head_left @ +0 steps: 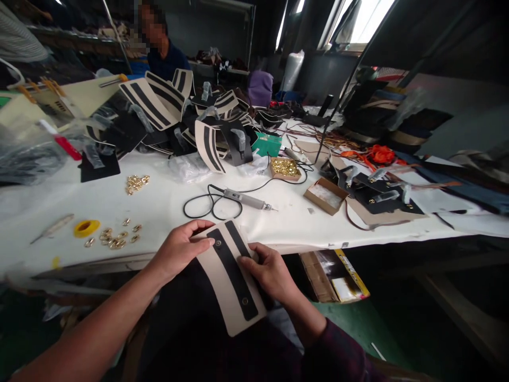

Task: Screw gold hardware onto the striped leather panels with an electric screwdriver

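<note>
So the beige panel with black strips (231,276) is being held up just off the near edge of the white table (278,228), slightly tilted. Its upper left edge is pinched by the left hand (181,249), thumb laid on the face by a metal snap. The right side is gripped by the right hand (272,270), thumb on top, fingers tucked behind.

A grey handheld tool (248,200) is laid on the table beyond the panel, black cord looped beside it. Towards the left end of the near edge, a yellow tape roll (86,228) and scattered gold rings (115,239) can be seen. Striped panels (159,101) are heaped along the far side, and an open cardboard box (326,196) is placed right of the tool.
</note>
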The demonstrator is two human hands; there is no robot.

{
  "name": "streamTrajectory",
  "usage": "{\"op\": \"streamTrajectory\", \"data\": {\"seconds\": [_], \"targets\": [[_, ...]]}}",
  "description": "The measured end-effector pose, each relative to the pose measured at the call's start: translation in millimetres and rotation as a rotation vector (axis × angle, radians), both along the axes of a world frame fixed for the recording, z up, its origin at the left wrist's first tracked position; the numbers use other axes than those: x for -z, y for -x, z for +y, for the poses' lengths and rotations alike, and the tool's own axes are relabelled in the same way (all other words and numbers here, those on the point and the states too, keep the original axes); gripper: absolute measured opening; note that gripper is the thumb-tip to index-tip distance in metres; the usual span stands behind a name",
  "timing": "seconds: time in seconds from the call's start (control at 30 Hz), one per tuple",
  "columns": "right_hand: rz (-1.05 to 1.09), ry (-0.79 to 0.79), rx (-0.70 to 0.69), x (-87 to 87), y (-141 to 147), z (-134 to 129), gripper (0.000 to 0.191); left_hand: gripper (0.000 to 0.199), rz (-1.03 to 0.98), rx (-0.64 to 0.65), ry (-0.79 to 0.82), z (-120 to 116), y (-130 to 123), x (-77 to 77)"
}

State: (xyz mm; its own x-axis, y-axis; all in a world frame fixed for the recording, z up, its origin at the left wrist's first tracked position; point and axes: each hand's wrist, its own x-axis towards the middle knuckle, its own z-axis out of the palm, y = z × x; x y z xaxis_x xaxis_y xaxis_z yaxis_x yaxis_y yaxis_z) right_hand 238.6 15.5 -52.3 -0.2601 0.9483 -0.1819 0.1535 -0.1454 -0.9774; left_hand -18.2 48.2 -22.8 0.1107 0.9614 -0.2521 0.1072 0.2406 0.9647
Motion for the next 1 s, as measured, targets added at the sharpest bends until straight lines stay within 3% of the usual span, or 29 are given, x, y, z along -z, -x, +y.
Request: {"op": "streamTrajectory", "data": {"seconds": [0.17,0.23,0.33,0.4,0.43,0.53,0.63,0.73,0.8,0.9,1.0], "targets": [[0.112,0.040,-0.021,-27.0,-5,-2,0.034,0.059,-0.011,-0.015,-0.057,-13,8,-12.3],[0.081,0.025,-0.066,-37.2,-5,0,0.033,0.059,0.127,-0.051,-0.207,-18,10,-20.6],[-0.062,-0.100,-0.217,-52.2,0,6,0.025,0.065,0.501,-0.086,-0.593,-25,6,-36.3],[-0.177,-0.211,-0.343,-62.6,7,11,0.020,0.069,0.670,0.016,-0.752,-30,0,-43.9],[-0.228,-0.259,-0.399,-68.0,10,14,0.019,0.067,0.702,0.090,-0.751,-32,-3,-45.7],[-0.329,-0.332,-0.470,-83.2,11,23,0.025,0.050,0.661,0.208,-0.531,-37,-5,-42.3],[-0.274,-0.248,-0.403,-88.3,-5,30,0.038,0.033,0.516,0.112,-0.278,-41,8,-32.1],[-0.088,-0.101,-0.218,-74.0,-25,30,0.054,0.043,0.322,-0.041,-0.035,-48,30,-19.6],[0.053,-0.009,-0.144,-56.7,-31,26,0.054,0.052,0.175,-0.169,0.081,-53,40,-9.6],[0.211,0.103,-0.118,-34.0,-23,18,0.046,0.057,-0.070,-0.288,0.201,-63,43,7.2],[0.250,0.157,-0.056,-28.1,-6,16,0.041,0.053,-0.234,-0.301,0.273,-72,37,22.0]]}}
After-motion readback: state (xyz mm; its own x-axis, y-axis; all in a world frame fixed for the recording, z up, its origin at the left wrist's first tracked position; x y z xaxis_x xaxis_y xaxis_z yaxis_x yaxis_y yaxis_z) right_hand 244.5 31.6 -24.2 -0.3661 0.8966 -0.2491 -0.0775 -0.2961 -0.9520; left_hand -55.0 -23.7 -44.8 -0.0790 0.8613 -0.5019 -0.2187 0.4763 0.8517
